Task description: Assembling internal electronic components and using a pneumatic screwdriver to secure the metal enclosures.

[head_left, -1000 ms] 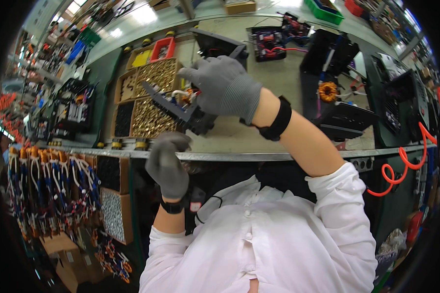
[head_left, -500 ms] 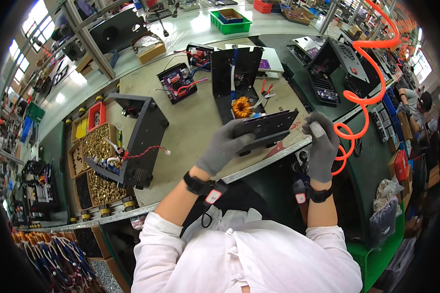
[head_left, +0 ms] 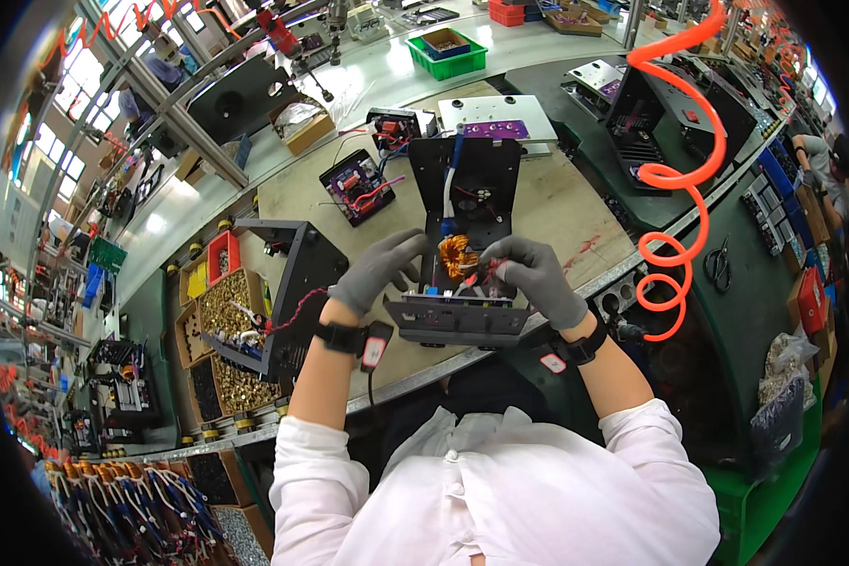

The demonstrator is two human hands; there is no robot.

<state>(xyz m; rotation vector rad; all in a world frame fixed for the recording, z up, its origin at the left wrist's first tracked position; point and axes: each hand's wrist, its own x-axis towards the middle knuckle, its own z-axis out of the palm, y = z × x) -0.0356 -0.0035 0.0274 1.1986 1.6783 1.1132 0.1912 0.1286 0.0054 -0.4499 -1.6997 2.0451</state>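
A black metal chassis [head_left: 457, 317] stands on the bench before me, its low panel toward me and a tall panel at the back. Inside it sits a copper-wound toroidal coil [head_left: 457, 256], with blue and white cables [head_left: 451, 177] running up the tall panel. My right hand [head_left: 541, 283], in a grey glove, reaches in from the right; its fingertips pinch red wires [head_left: 490, 270] beside the coil. My left hand [head_left: 379, 272], also gloved, hovers at the chassis's left side with fingers apart and nothing in them.
Left of the chassis stands another black housing [head_left: 297, 292] with red twisted wires. Beyond it are boxes of brass-coloured fasteners [head_left: 233, 309]. Behind lie a purple circuit board unit [head_left: 357, 185] and a white panel [head_left: 500, 118]. An orange coiled hose [head_left: 698, 203] hangs at the right.
The chassis has turned so its low panel faces me squarely. My left hand has let go of that panel and moved left. My right hand has come inward to the red wires.
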